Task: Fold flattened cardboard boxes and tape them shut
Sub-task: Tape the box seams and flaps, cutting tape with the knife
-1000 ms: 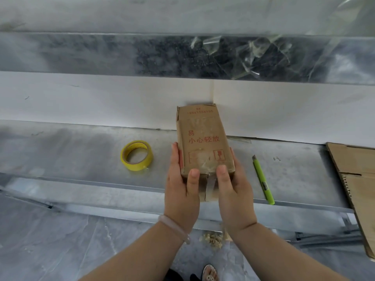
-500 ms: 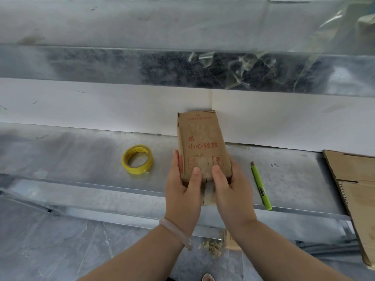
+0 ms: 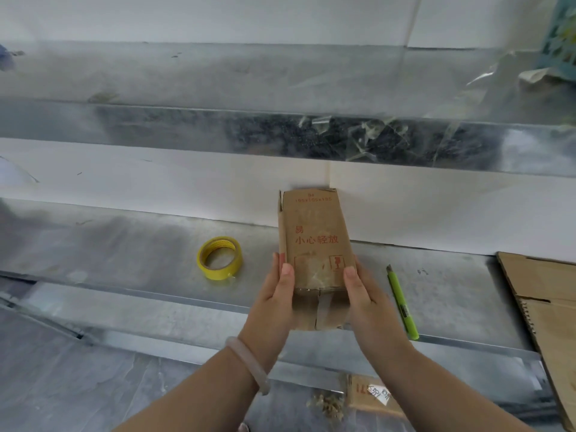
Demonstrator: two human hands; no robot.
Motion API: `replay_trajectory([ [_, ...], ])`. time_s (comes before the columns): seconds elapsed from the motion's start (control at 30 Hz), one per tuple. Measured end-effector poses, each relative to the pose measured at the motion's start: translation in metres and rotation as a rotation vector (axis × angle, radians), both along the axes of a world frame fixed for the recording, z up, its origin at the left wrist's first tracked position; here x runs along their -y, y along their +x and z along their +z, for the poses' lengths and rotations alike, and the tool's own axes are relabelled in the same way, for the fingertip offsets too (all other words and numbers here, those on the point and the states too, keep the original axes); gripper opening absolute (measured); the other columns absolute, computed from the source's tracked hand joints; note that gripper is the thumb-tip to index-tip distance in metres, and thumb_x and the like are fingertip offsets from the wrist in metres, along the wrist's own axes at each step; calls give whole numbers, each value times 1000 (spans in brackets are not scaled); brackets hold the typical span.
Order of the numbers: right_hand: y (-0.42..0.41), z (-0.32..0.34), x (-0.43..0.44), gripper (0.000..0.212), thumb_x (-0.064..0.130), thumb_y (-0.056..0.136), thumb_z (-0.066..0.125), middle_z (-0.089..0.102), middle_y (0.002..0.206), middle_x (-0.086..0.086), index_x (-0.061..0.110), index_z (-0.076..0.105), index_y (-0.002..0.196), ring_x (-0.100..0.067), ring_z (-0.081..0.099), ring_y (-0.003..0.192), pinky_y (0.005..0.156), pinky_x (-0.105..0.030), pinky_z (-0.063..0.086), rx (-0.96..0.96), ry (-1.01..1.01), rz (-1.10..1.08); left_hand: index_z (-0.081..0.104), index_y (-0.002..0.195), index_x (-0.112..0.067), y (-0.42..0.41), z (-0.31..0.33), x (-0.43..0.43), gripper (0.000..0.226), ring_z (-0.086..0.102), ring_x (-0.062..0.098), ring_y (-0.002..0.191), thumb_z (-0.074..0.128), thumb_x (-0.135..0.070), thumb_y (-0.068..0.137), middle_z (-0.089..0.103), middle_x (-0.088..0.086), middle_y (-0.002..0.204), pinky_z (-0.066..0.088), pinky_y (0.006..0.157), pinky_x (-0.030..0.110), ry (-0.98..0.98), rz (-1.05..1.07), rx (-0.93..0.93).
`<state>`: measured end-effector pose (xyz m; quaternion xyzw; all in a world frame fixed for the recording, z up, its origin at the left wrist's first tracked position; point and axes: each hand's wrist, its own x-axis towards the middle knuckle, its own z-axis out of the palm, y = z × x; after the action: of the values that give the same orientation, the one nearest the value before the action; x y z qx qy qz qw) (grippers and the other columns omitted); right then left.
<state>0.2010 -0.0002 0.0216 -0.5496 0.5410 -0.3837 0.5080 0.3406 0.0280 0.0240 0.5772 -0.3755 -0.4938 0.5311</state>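
Observation:
A brown cardboard box (image 3: 314,238) with red print lies lengthwise on the metal shelf (image 3: 124,254), its far end against the white wall. Clear tape runs down the seam of its near end. My left hand (image 3: 276,297) grips the box's near left side, thumb on top. My right hand (image 3: 366,299) grips the near right side the same way. A roll of yellow tape (image 3: 219,258) lies on the shelf to the left of the box. Flattened cardboard (image 3: 548,307) lies at the right edge.
A green utility knife (image 3: 400,302) lies on the shelf just right of my right hand. An upper metal shelf (image 3: 280,132) with crumpled clear tape scraps hangs above. Below the shelf edge, cardboard pieces and shreds (image 3: 352,397) lie on the grey floor.
Both thumbs have slid apart from the middle of the box's top near edge out to its two sides. The taped seam on the near end now shows.

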Motion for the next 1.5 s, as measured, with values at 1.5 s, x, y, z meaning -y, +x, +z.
replay_trajectory([
  [1.5, -13, 29, 73, 61, 37, 104, 41, 32, 153, 12, 45, 6, 154, -16, 42, 132, 109, -34, 36, -64, 91, -19, 24, 144, -53, 68, 7, 61, 48, 44, 12, 117, 40, -40, 100, 38, -8, 143, 41, 88, 19, 2, -14, 483],
])
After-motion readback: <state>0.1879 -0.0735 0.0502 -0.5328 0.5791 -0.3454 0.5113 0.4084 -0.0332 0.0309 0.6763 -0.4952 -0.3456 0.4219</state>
